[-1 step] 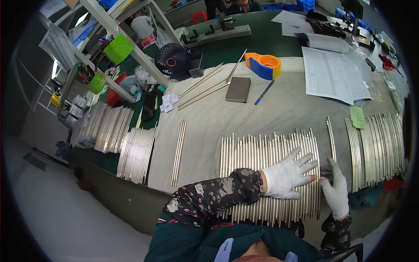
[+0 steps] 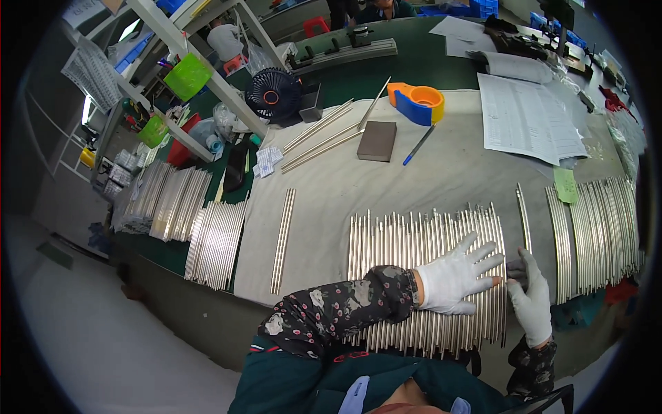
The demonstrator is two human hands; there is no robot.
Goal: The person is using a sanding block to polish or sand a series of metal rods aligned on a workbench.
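Note:
A wide row of thin silvery metal rods [image 2: 393,241] lies side by side on the grey cloth in front of me. My left hand [image 2: 455,276], in a white glove with bare fingertips showing, rests flat across the right part of that row, fingers spread. Beside the row's right edge is my right hand [image 2: 531,303], also gloved, with its thumb and fingers apart and grey-stained fingertips against the outermost rods. A separate pair of rods [image 2: 523,214] runs down to this hand, which hides their lower ends; I cannot tell whether it touches them.
More rods [image 2: 600,234] lie at the right, with a green sticky note [image 2: 565,185]. Other rods [image 2: 283,241] and bundles [image 2: 215,241] lie left. Farther back are a tape dispenser [image 2: 417,103], a brown block [image 2: 376,141], a pen [image 2: 418,145], papers [image 2: 524,117] and a fan [image 2: 274,95].

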